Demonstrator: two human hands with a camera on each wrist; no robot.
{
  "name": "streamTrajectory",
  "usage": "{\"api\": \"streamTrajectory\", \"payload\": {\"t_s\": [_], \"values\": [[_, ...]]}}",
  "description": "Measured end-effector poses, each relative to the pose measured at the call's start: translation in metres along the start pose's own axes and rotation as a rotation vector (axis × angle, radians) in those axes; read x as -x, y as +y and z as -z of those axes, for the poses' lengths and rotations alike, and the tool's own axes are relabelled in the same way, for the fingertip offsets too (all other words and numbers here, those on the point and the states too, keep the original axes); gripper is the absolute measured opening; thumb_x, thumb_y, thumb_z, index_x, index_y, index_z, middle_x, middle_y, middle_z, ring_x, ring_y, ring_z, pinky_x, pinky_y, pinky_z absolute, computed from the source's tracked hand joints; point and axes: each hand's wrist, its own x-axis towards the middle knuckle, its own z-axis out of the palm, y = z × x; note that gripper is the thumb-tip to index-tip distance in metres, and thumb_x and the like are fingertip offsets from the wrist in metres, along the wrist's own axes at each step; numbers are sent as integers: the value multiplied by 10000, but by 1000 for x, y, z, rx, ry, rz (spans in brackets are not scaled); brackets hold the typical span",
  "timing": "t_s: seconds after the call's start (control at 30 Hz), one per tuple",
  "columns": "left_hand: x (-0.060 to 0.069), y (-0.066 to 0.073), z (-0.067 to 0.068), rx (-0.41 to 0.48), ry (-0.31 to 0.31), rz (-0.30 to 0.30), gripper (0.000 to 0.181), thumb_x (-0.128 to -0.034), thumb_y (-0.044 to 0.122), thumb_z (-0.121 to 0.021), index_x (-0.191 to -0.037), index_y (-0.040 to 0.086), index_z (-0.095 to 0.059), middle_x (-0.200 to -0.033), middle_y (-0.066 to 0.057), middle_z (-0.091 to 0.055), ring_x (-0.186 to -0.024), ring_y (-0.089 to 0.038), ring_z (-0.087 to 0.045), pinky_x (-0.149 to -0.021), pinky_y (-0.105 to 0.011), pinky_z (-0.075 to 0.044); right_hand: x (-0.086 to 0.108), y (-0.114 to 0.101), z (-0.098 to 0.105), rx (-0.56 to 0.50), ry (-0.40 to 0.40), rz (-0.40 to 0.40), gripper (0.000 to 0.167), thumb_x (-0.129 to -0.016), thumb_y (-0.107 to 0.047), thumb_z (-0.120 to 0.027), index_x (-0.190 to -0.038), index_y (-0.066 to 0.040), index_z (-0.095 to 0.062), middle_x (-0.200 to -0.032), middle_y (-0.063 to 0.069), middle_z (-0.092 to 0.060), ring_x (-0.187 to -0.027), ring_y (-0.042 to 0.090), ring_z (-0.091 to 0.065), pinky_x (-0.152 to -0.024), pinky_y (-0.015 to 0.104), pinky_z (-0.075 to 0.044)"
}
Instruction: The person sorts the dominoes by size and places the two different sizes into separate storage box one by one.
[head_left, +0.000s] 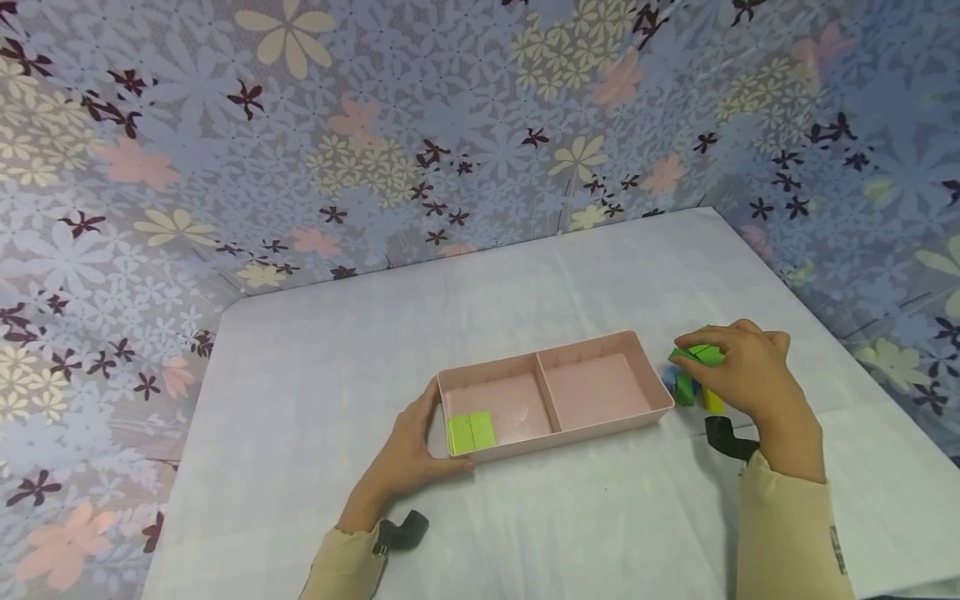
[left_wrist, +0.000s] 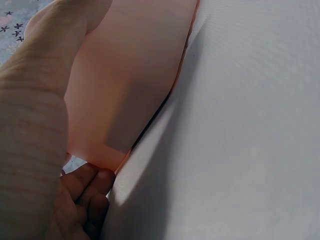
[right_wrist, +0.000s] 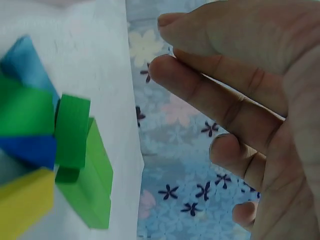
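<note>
A pink two-compartment tray (head_left: 573,435) lies on the table, with light green blocks (head_left: 471,432) in the near left corner of its left compartment. My left hand (head_left: 405,450) grips the tray's left end, thumb along the front wall. Right of the tray, my right hand (head_left: 750,371) is over a pile of blocks, its fingers bent loosely with nothing between them in the right wrist view. That view shows a green block (right_wrist: 72,131), a light green block (right_wrist: 97,185), a yellow block (right_wrist: 25,200) and blue ones (right_wrist: 30,65) beside the hand.
White cloth covers the table (head_left: 337,350). A flower-patterned covering (head_left: 450,125) rises behind it and at the sides. A black wrist mount (head_left: 405,530) sticks out at the left wrist, another (head_left: 729,439) at the right.
</note>
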Motion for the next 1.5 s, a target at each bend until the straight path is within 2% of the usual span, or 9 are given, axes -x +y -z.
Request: {"api": "streamTrajectory", "payload": {"t_s": [0.13, 0.4, 0.63, 0.83, 0.97, 1.3, 1.5], "values": [[0, 0, 1, 0, -2, 6, 1346, -645, 548, -906, -1635, 191, -67, -1659, 8, -248, -1519, -282, -235, -1200, -550, -205, -1, 10, 0, 5, -14, -32, 282, -873, -293, -785, -1092, -116, -774, -1042, 190, -742, -980, 340, -502, -789, 573, -181], [-4, -2, 0, 8, 4, -18, 1345, -648, 534, -911, -1636, 207, -59, -1653, 58, -253, -1517, -234, -242, -1207, -520, -204, -4, 25, -4, 17, -27, -104, 391, -884, -344, -764, -1159, -68, -735, -999, 226, -736, -1015, 388, -484, -808, 608, -180], [-3, -2, 0, 23, 0, -16, 1343, -651, 505, -919, -1635, 216, -53, -1651, 60, -255, -1519, -232, -236, -1210, -525, -192, -3, 31, -6, 60, -23, -144, 481, -867, -367, -769, -1218, -48, -693, -1238, 326, -624, -1060, 475, -432, -805, 646, -214], [-2, 0, 1, 17, -13, 22, 1348, -647, 523, -914, -1636, 212, -52, -1658, 59, -229, -1523, -238, -223, -1210, -525, -192, 1, 36, -8, 92, 9, -153, 503, -854, -363, -779, -1232, -48, -675, -1306, 341, -566, -1060, 537, -408, -768, 673, -249], [-2, 0, 1, 17, -17, 21, 1338, -650, 527, -910, -1633, 245, -48, -1657, 61, -233, -1522, -235, -224, -1211, -527, -190, 3, 42, -9, 91, 2, -177, 527, -868, -407, -759, -1236, -41, -666, -1328, 340, -532, -1063, 556, -392, -760, 684, -254], [-1, 0, 0, 12, -17, 26, 1340, -644, 563, -900, -1632, 248, -52, -1657, 77, -221, -1521, -222, -226, -1212, -515, -194, 6, 48, -13, 72, -15, -188, 480, -902, -381, -726, -1211, -18, -673, -1344, 356, -492, -1137, 606, -358, -847, 707, -289], [-2, 0, 0, 14, -8, 7, 1335, -648, 546, -906, -1634, 242, -58, -1657, 71, -230, -1521, -225, -231, -1208, -522, -201, 7, 50, -14, 56, -40, -221, 485, -902, -382, -723, -1196, 1, -675, -1343, 366, -481, -1149, 598, -341, -912, 710, -289]]}}
